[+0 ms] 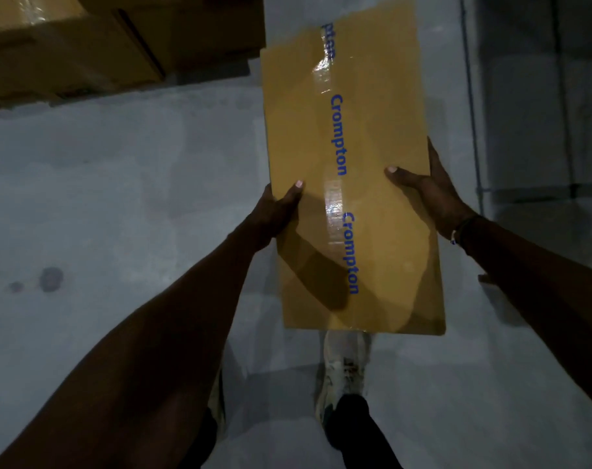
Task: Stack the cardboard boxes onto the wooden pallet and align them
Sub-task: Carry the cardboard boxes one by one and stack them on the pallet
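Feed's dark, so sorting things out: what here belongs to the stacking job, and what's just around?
Job:
carried box, taped
left hand, gripping its left edge
right hand, gripping its right edge
stacked boxes, upper left

Just around:
grey floor
floor stains
white shoe

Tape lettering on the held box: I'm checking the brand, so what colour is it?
Blue, on clear glossy tape along the cardboard box; the head view shows it.
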Available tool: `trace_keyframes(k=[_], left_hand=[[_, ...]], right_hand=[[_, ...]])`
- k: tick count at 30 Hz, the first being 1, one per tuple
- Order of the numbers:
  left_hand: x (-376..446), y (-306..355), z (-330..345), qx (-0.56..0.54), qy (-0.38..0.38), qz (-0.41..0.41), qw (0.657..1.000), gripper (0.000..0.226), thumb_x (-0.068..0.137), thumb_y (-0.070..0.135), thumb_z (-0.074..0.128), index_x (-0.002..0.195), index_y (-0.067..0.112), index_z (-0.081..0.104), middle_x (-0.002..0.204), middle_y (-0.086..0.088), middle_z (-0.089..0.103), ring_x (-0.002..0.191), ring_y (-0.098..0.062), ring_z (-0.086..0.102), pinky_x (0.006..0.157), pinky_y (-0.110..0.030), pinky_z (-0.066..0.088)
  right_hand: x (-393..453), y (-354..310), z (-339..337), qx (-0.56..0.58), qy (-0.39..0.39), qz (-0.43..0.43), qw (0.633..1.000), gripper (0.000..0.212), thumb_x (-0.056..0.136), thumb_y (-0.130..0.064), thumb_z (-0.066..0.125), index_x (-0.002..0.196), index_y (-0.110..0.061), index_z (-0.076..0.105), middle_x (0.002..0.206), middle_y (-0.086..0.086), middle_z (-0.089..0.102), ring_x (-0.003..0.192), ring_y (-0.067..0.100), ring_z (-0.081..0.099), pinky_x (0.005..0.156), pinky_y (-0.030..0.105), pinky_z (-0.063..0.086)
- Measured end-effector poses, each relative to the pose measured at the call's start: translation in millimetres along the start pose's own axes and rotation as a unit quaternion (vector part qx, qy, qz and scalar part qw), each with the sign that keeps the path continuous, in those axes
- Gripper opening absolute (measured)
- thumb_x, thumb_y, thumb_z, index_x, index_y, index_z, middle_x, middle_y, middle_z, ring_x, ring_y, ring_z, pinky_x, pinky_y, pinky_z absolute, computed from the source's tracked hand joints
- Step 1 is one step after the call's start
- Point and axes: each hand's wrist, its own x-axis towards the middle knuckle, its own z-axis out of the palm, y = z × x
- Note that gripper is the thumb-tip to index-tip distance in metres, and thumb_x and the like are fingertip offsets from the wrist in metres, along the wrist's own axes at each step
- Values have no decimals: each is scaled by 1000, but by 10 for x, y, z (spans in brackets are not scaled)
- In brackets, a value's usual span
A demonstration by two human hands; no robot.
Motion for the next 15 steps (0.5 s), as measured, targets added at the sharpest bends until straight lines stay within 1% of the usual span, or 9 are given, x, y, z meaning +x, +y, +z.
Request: trace_keyframes(k=[2,4,6,7,8,10,13,15], left_hand=[[-17,20,56,12,7,23,1000,68,100,54,62,156,25,37,123,12,60,116,-15,62,81,-25,54],[-95,74,52,13,14,36,999,64,99,54,63,153,27,41,120,14,61,109,-9,63,75,-20,54],[-236,160,8,25,23,39,999,52,100,53,62,145,32,45,118,16,62,104,-4,63,67,-15,54],[-335,209,-31,31,28,44,998,50,100,53,62,142,31,46,119,15,62,103,-4,63,68,-14,56],[-447,282,-66,33,35,53,997,58,98,56,63,146,28,47,122,13,64,106,-5,64,74,-18,58],[-689,455,-166,36,58,66,995,71,93,64,68,150,27,47,131,8,65,114,-12,65,91,-32,59],[-1159,813,-322,24,74,94,993,62,93,62,70,143,33,48,132,10,64,118,-12,64,101,-39,56],[-1553,1124,-412,8,93,105,990,63,91,61,73,143,37,46,137,10,62,123,-14,63,107,-45,54]], right_hand=[[4,17,-26,2,-3,3,1000,107,71,-62,92,160,-48,33,148,-17,60,133,13,62,114,49,49],[-27,23,-27,8,-9,0,1000,107,72,-59,92,160,-48,33,148,-18,60,134,11,61,116,47,47],[-96,-29,-11,13,-13,-5,1000,106,73,-57,92,161,-46,34,149,-18,59,134,9,60,117,46,47],[-147,-93,4,16,-14,-5,1000,105,74,-57,92,160,-46,34,149,-18,59,135,9,60,117,46,46],[-200,-171,20,18,-14,-8,1000,103,74,-57,92,160,-46,35,148,-18,60,134,10,60,117,46,47],[-337,-410,50,28,-15,-11,999,100,75,-54,91,159,-45,37,146,-17,62,131,10,62,115,47,49],[-585,-931,54,49,-30,-19,998,103,73,-57,91,159,-45,37,147,-17,61,131,10,62,115,47,49],[-775,-1352,32,61,-43,-32,997,101,74,-57,91,159,-43,38,146,-15,62,132,12,62,115,48,49]])
